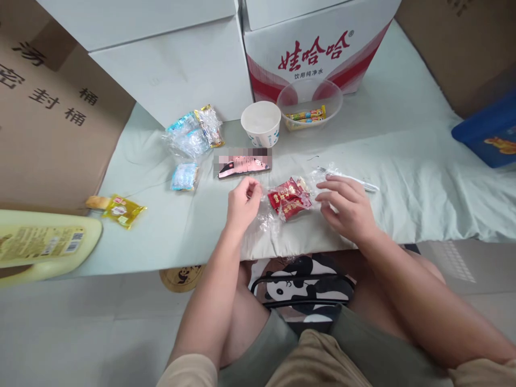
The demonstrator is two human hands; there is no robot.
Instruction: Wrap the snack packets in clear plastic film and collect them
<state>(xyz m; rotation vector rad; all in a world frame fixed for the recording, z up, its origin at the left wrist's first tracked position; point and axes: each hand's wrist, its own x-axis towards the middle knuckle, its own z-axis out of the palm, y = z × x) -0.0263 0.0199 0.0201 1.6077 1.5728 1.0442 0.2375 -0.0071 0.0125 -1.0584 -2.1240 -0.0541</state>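
Note:
Several red wrapped packets (pixel 291 198) lie in a crinkled clear plastic bag (pixel 269 221) near the front edge of the covered surface. My left hand (pixel 244 203) is at the bag's left side, its thumb and fingers pinched together on the clear plastic. On the right side of the packets, my right hand (pixel 349 207) hovers with fingers apart and holds nothing that I can see. A white pen-like tool (pixel 363 184) lies just behind the right hand, partly covered by it. Behind the packets is a flat pink packet (pixel 245 165), partly blurred out.
A paper cup (pixel 261 126) and a clear bowl (pixel 282 114) with yellow sticks stand before white cartons (pixel 306 54). Wrapped blue packets (pixel 184 176) and a yellow snack wrapper (pixel 126 211) lie left, near a yellow jug (pixel 52 244). A blue container (pixel 487 129) is right.

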